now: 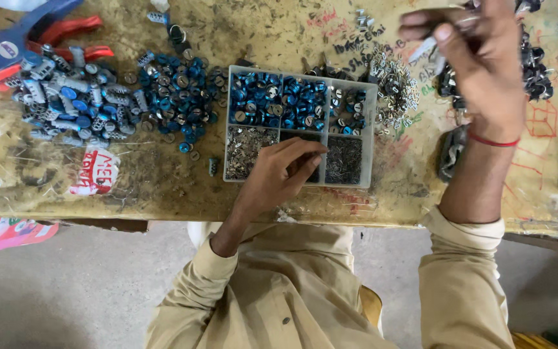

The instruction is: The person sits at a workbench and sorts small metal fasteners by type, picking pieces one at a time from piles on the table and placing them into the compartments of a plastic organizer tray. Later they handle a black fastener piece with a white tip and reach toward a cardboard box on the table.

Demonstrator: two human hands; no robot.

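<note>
A clear divided plastic box (369, 116) sits mid-table, with blue round caps in its upper compartments and tiny metal pins and springs in the lower ones. My left hand (283, 171) reaches into the lower middle compartment, fingertips pinched together on the small metal bits; what they hold is too small to tell. My right hand (479, 61) is raised at the upper right, gripping a small silvery metal part (429, 46) between thumb and fingers. A red thread circles that wrist.
A loose pile of blue caps (179, 90) and a heap of grey-and-blue cylinders (72, 103) lie left of the box. Red and blue hand pliers (27, 35) rest at top left. Silvery parts (395, 84) and dark metal pieces (534, 71) lie right.
</note>
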